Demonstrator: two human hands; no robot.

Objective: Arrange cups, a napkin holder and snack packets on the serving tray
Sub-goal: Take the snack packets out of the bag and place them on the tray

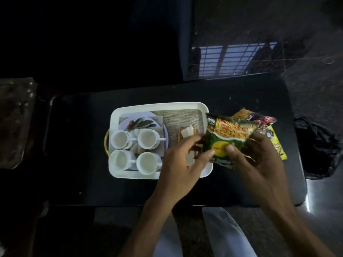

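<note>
- Over the right end of the serving tray (157, 105), the green snack packet (229, 135) is held up by both hands, overlapping the tray's right rim and mostly outside it.
- Right hand (259, 156): it grips the packet's near right part, thumb on the printed front and fingers curled behind it.
- Left hand (182, 160): its thumb lies on the packet's near left corner and its fairly straight fingers reach to the left edge. I cannot tell whether it truly pinches the packet or only steadies it.
- Long axis: the packet runs from its near end at the thumbs to its far end, leaning a little rightward.
- Key relation: the bare woven patch of the tray lies left of the packet and beyond the napkin holder (187, 133). I judge that the packet must travel left and slightly away to land there, and the right hand seems the one to carry it.
- Napkin holder: one, standing on the tray just beside the left hand's fingertips, so it could be knocked.
- Cups (146, 139): four, white, in two rows of two on the tray's left half, well apart from the packet.
- Other packets: a dark red packet (264, 121) and a yellow packet (278, 148) lie on the black table (83, 145) beyond the right hand, off the tray. An orange-brown corner at the far side may be a third.
- Trays: one.
</note>
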